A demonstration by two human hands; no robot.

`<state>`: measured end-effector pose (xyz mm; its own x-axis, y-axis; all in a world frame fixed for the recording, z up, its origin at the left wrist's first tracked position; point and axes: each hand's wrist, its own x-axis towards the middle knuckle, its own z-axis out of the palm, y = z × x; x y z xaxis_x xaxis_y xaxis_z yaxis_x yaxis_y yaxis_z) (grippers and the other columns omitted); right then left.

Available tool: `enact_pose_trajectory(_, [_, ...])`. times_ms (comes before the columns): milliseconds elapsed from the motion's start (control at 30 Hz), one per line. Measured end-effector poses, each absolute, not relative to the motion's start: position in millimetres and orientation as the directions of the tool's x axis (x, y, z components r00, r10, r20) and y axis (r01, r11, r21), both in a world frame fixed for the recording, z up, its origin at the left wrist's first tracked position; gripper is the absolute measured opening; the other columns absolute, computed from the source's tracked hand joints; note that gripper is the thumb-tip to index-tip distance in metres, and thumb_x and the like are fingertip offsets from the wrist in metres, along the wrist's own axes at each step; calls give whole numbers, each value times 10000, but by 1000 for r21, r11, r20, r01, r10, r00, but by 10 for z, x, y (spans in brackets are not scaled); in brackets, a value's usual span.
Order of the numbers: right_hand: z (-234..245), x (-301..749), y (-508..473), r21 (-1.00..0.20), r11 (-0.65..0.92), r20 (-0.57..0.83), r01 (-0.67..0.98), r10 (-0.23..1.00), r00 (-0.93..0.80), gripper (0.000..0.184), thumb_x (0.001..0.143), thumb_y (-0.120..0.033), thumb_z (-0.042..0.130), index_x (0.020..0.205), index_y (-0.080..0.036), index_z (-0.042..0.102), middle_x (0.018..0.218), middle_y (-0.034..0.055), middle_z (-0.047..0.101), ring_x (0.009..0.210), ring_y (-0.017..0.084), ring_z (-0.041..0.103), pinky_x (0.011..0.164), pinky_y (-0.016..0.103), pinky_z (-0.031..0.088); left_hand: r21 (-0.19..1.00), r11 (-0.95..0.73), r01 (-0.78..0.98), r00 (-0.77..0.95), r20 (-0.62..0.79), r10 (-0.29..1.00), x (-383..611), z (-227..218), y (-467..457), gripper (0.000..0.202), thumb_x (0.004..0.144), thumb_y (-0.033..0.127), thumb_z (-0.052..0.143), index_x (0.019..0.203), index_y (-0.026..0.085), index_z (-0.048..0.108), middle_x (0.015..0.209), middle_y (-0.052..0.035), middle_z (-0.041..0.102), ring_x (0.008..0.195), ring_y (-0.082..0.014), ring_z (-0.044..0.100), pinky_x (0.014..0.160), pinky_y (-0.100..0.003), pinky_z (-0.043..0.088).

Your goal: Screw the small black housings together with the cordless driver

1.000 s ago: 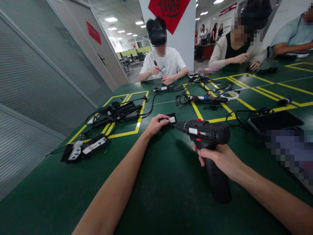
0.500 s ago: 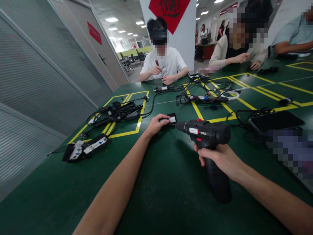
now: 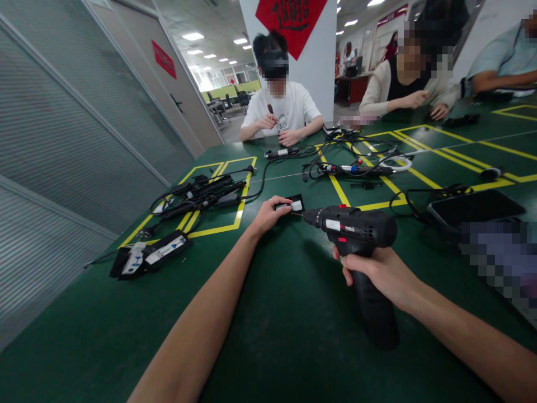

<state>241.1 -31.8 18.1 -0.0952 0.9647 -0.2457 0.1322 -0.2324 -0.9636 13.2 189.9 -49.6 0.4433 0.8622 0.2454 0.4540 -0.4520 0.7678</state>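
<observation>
In my right hand (image 3: pixel 371 266) is a black cordless drill (image 3: pixel 358 224) with red buttons, its fingers wrapped round the grip. The drill lies level, with its chuck and thin bit pointing left. Ahead of the chuck, my left hand (image 3: pixel 272 214) pinches a small flat black piece with a white label (image 3: pixel 297 205) against the table. The bit's tip reaches close to the left fingertips and this piece; whether it touches cannot be made out. Part of the piece is hidden under the fingers.
Left lie black cables and adapters (image 3: pixel 205 193) and labelled black pieces (image 3: pixel 165 250) on the green table (image 3: pixel 268 324) with yellow tape. Further back are cables with a pen-like tool (image 3: pixel 348 169). A phone-like slab (image 3: pixel 476 208) is at right. Co-workers sit across, one holding a screwdriver (image 3: pixel 271 109).
Almost nothing differs. The view has shifted very slightly; both hands, the drill and the small black piece keep their places.
</observation>
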Motion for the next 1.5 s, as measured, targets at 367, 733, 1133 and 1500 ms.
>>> enact_pose_trajectory(367, [185, 2405, -311, -965, -226, -241, 129, 964, -109, 101, 783, -225, 550, 852, -185, 614, 565, -17, 590, 588, 161, 564, 619, 310, 396, 771, -465, 435, 456, 256, 852, 113, -524, 1923, 344, 791, 434, 600, 1041, 212, 681, 1084, -53, 652, 1027, -229, 590, 953, -364, 422])
enact_pose_trajectory(733, [192, 2411, -320, -966, -219, -235, 140, 966, -107, 82, 784, -218, 551, 836, -184, 604, 556, -20, 588, 602, 163, 569, 631, 307, 393, 788, -449, 422, 450, 248, 858, 120, -520, 1920, 354, 779, 430, 613, 1044, 205, 678, 1082, -53, 656, 1015, -230, 595, 955, -370, 428])
enact_pose_trajectory(1133, [153, 2420, -312, -969, -207, -223, 131, 968, -117, 96, 793, -218, 543, 862, -192, 604, 571, -23, 598, 606, 159, 567, 624, 302, 386, 782, -463, 417, 451, 264, 852, 114, -539, 1933, 350, 778, 435, 616, 1034, 205, 683, 1085, -54, 652, 1023, -230, 592, 957, -370, 427])
enact_pose_trajectory(1500, [156, 2419, -315, -967, -226, -239, 117, 964, -114, 102, 787, -221, 548, 861, -185, 609, 569, -19, 596, 600, 159, 565, 629, 307, 395, 786, -464, 409, 461, 261, 848, 106, -547, 1941, 359, 784, 442, 617, 1048, 204, 677, 1100, -57, 647, 1029, -230, 589, 945, -363, 431])
